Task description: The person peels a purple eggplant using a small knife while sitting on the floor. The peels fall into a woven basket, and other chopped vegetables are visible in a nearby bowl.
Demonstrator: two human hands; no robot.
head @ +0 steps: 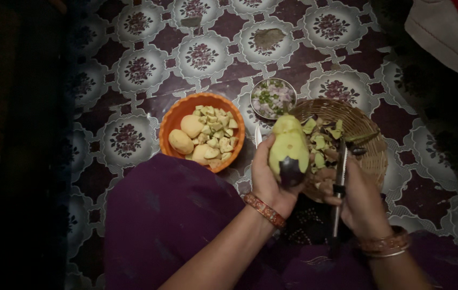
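Peeled pale-green eggplant (288,146), dark stem end down, held upright over the near edge of the woven basket (371,156). My left hand (267,180) wraps it, fingers closed around its lower half. My right hand (359,198) grips a peeler (340,180), fingers closed on the handle, blade pointing up just beside the eggplant. Basket holds peel scraps. Left of it, an orange bowl (173,119) of cut potato; behind, a small steel bowl (273,98) of chopped onion. All on patterned floor (132,70).
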